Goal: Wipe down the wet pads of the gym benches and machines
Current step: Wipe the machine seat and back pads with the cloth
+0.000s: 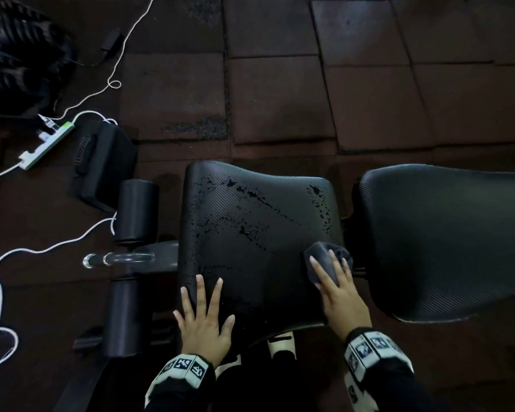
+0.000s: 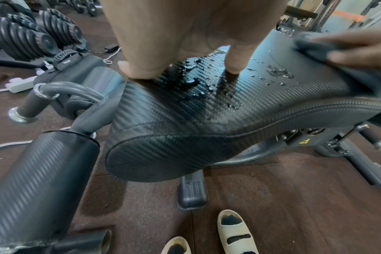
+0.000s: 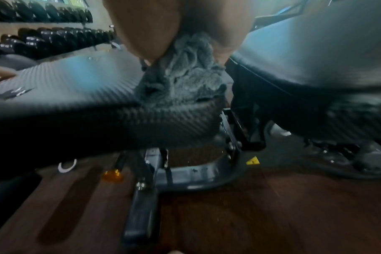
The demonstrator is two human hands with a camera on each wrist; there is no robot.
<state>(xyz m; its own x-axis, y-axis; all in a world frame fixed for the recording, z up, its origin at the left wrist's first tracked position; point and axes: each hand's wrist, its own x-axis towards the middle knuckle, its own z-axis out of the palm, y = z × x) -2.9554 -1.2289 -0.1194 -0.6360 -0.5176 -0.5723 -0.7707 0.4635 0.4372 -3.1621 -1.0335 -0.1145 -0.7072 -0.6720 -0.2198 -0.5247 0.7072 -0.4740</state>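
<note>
The left hand (image 1: 204, 322) lies flat on the near left corner of the seat pad (image 1: 259, 239), fingers straight and spread, palm down, holding nothing. In the left wrist view its fingertips (image 2: 233, 67) press on the textured surface among the drops. The right hand (image 1: 341, 295) presses a grey cloth (image 1: 324, 260) onto the near right corner of the same pad, right at its edge; the fingers lie over the bunched cloth and curl slightly around it, and the right wrist view shows the cloth (image 3: 183, 77) crumpled under the palm and thumb, though that view is blurred.

Water (image 1: 250, 193) beads in streaks across the far and middle parts of the pad, with more drops near its far right corner. The area just ahead of the cloth looks mostly dry.

To the right, across a narrow gap, sits the back pad (image 1: 446, 236). To the left of the seat are two foam rollers (image 1: 134, 212) on a steel bar (image 1: 122, 258). Further left a black bag (image 1: 104, 165) stands on the floor, beside a power strip (image 1: 46, 141) with white cables (image 1: 42, 251) trailing over the rubber tiles (image 1: 280, 99). Dumbbells (image 2: 22, 36) rest on the floor beyond the bag. Under the pad, the person's pale sandals (image 2: 237, 232) show beside the bench foot (image 2: 191, 194)
</note>
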